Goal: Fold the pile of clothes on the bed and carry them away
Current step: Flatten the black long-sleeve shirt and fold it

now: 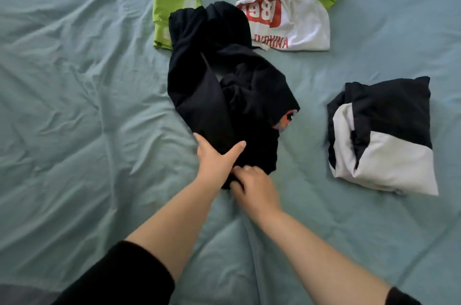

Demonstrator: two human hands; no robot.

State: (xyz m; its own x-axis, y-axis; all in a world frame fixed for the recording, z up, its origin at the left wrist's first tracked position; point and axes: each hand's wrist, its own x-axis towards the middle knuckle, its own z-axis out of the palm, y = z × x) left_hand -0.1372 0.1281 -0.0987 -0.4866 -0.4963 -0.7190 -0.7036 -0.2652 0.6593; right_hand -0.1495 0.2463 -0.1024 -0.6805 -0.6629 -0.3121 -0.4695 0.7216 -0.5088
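Black garment (pixel 224 85) crumpled on teal bed (pixel 74 80); left grip (pixel 217 160) clasps its near end, right grip (pixel 254 187) pinches the same end beside it.

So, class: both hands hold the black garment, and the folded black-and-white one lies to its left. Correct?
No: the head view shows the folded garment right of the black garment, which the left hand and right hand hold.

Folded bundle (pixel 381 135) right of unfolded garment (pixel 224 85)
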